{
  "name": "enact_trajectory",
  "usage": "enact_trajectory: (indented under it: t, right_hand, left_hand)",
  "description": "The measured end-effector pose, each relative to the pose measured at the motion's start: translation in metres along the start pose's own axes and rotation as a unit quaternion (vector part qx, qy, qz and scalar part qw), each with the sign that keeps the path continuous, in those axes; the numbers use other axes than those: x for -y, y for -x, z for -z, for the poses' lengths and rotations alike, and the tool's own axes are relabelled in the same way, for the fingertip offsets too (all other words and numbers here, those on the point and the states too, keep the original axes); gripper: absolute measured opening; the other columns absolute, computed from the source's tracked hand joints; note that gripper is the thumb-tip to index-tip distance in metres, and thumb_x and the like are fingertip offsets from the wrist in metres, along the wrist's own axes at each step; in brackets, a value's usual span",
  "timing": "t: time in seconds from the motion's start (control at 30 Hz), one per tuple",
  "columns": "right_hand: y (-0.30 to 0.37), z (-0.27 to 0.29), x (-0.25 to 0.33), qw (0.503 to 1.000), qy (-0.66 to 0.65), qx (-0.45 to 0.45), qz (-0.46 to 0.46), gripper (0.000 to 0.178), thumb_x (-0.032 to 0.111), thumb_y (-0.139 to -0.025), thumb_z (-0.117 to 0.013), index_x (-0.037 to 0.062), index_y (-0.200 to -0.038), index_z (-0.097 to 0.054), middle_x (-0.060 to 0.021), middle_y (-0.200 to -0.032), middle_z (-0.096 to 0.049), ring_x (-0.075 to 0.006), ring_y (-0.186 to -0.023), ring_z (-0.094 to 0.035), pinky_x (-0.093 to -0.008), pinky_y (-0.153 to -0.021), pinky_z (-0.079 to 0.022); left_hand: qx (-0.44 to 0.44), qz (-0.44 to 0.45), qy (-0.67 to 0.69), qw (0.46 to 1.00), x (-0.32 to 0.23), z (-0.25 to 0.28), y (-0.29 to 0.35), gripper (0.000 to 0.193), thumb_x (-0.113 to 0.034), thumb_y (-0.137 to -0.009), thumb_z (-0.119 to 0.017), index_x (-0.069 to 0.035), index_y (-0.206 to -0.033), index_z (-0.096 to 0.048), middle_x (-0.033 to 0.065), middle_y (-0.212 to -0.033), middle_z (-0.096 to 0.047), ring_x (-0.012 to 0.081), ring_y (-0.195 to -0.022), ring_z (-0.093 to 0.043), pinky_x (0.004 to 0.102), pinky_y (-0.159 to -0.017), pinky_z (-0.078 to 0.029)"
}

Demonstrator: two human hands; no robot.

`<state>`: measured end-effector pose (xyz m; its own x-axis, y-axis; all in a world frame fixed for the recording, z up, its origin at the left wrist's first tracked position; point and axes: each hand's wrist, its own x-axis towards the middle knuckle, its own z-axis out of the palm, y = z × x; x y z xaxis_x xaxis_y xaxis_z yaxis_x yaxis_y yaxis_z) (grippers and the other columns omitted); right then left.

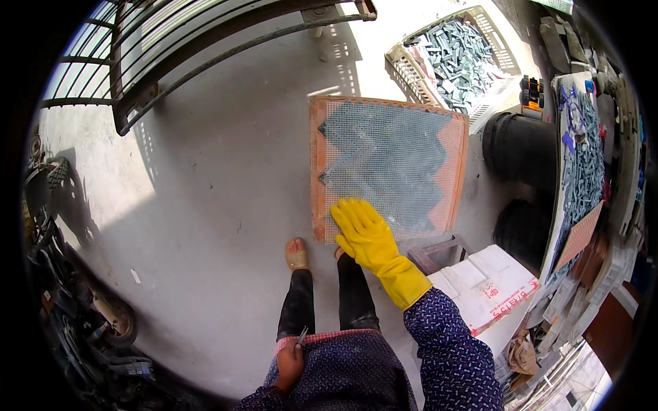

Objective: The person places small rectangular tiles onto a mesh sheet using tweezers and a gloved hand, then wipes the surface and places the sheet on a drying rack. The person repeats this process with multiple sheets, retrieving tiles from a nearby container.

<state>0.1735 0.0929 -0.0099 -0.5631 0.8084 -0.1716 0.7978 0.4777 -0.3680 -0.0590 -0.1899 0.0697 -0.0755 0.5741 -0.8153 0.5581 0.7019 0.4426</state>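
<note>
My right hand (363, 236), in a yellow rubber glove, lies flat at the near left part of a white mesh sheet (449, 171). Its fingers are stretched out and hold nothing. Under the mesh, grey-blue tile pieces (384, 151) form a zigzag-edged field inside an orange tray (319, 164). Dark tile corners poke out at the tray's left side. My bare left hand (290, 362) is closed near my lap around slim metal tweezers (302, 334), whose tips point up; the rest of them is hidden in the fingers.
A cream plastic crate (404, 68) of loose grey tile pieces stands beyond the tray. To the right are black buckets (524, 147), a board (570, 205) heaped with tile pieces and a white box (483, 281). A metal rack (205, 61) is at the far left.
</note>
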Motion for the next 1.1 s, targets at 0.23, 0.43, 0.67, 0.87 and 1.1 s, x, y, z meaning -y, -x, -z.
enact_trajectory:
  t: [0.23,0.43,0.67,0.87,1.1]
  right_hand:
    - [-0.102,0.04,-0.092,0.923,0.144,-0.249,-0.255,0.057,0.036,-0.086,-0.047,0.0008,-0.13,-0.038,-0.0182,-0.133,-0.04,-0.0358,-0.124,-0.034,-0.0421,-0.108,-0.016]
    - [-0.094,0.009,-0.003,0.993,0.004,-0.119,-0.011,0.051,0.033,-0.084,-0.049,0.0027,-0.125,-0.045,-0.0157,-0.128,-0.045,-0.0296,-0.121,-0.039,-0.0413,-0.106,-0.023]
    - [-0.05,0.038,-0.078,0.979,0.082,-0.112,-0.151,0.052,0.034,-0.085,-0.047,0.0037,-0.128,-0.042,-0.0165,-0.132,-0.041,-0.032,-0.123,-0.037,-0.0424,-0.107,-0.02]
    - [-0.135,0.03,-0.057,0.967,0.065,-0.206,-0.133,0.052,0.032,-0.085,-0.049,0.0021,-0.127,-0.042,-0.0167,-0.132,-0.041,-0.0316,-0.123,-0.037,-0.0426,-0.106,-0.021]
    - [0.001,0.016,-0.04,0.999,0.004,-0.002,-0.038,0.051,0.034,-0.085,-0.047,0.0065,-0.127,-0.043,-0.0131,-0.132,-0.042,-0.0281,-0.123,-0.037,-0.0413,-0.107,-0.021]
  left_hand:
    - [0.007,0.007,0.027,1.0,-0.007,-0.005,-0.003,0.02,-0.015,-0.086,-0.045,-0.002,-0.096,-0.057,0.0234,-0.075,-0.059,0.0404,-0.07,-0.057,0.045,-0.063,-0.044]
    - [-0.005,0.013,0.019,1.0,-0.016,-0.003,-0.003,0.02,-0.015,-0.086,-0.044,-0.002,-0.095,-0.057,0.0232,-0.075,-0.059,0.0402,-0.071,-0.057,0.0448,-0.063,-0.044]
    - [-0.011,0.036,0.053,0.998,-0.016,-0.008,-0.006,0.02,-0.014,-0.086,-0.044,-0.002,-0.095,-0.057,0.0223,-0.074,-0.059,0.0394,-0.069,-0.058,0.0452,-0.062,-0.043]
    - [0.007,0.045,0.017,0.999,-0.025,-0.014,-0.009,0.019,-0.014,-0.086,-0.044,-0.002,-0.093,-0.057,0.0224,-0.076,-0.059,0.0391,-0.071,-0.058,0.0456,-0.063,-0.043]
    - [-0.021,0.021,0.026,0.999,-0.028,-0.013,-0.009,0.021,-0.014,-0.086,-0.044,-0.002,-0.097,-0.057,0.021,-0.077,-0.06,0.038,-0.072,-0.058,0.0436,-0.064,-0.044]
